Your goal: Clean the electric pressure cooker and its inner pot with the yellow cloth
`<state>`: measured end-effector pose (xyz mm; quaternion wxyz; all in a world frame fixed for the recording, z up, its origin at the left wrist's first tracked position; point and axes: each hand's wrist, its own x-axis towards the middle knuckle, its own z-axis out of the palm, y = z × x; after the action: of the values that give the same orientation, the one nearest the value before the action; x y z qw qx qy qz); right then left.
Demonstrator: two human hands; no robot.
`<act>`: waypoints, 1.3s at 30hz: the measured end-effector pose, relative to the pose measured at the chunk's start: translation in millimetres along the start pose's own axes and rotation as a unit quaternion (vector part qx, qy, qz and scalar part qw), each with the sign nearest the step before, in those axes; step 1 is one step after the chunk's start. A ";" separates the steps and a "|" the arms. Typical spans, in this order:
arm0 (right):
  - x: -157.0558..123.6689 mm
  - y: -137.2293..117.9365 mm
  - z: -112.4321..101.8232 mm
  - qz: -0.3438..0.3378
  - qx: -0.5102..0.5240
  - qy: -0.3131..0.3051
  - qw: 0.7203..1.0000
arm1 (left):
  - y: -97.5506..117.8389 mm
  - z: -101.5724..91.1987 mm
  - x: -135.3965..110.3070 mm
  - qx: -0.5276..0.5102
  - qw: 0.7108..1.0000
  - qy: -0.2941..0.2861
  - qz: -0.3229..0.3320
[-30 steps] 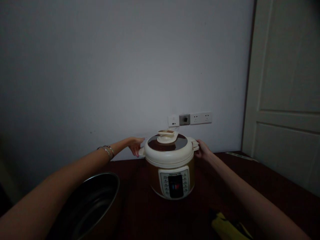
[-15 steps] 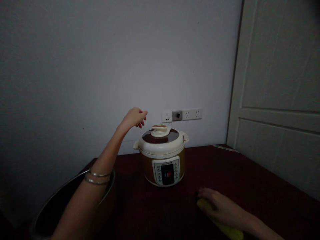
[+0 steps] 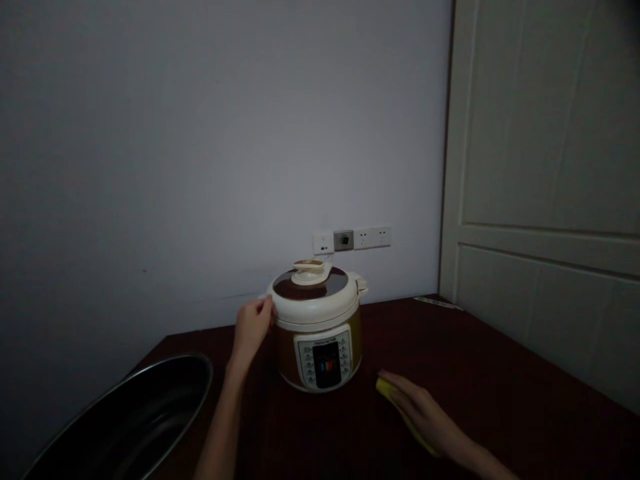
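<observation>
An electric pressure cooker (image 3: 314, 313) with a cream lid, a brown top and a gold body stands on the dark red table. My left hand (image 3: 253, 327) is closed at its left side handle, and the fingertips are partly hidden against the rim. To the right of the cooker, my right hand (image 3: 417, 407) presses a yellow cloth (image 3: 407, 420) to the tabletop. The palm and fingers cover most of the cloth.
A large dark pan (image 3: 150, 413) with a pale metal rim is at the lower left. Wall sockets (image 3: 372, 237) sit behind the cooker. A thin printed strip (image 3: 437, 303) lies near the table's back edge, beside a panelled door (image 3: 545, 200).
My left hand has come down from above the lid to the cooker's left handle. My right hand has slid slightly left with the cloth. The view has shifted, showing more of the pan.
</observation>
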<state>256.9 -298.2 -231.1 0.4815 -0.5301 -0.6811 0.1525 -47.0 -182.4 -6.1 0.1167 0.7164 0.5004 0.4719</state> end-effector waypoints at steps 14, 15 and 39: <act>121.1 -24.9 77.9 0.202 0.219 0.325 0.898 | -18.6 25.7 2.4 -0.056 0.998 -0.006 -0.005; 115.2 -25.7 82.2 0.197 0.212 0.320 0.902 | -17.6 26.6 2.1 -0.048 0.999 0.007 -0.004; 97.9 -93.5 38.2 -0.492 -0.278 0.028 0.824 | -21.8 29.5 0.9 -0.064 0.998 0.001 -0.002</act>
<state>174.4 -238.1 -134.2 0.3435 -0.2402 -0.8513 -0.3155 -36.8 -162.4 -35.1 0.1625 0.7062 0.4705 0.5035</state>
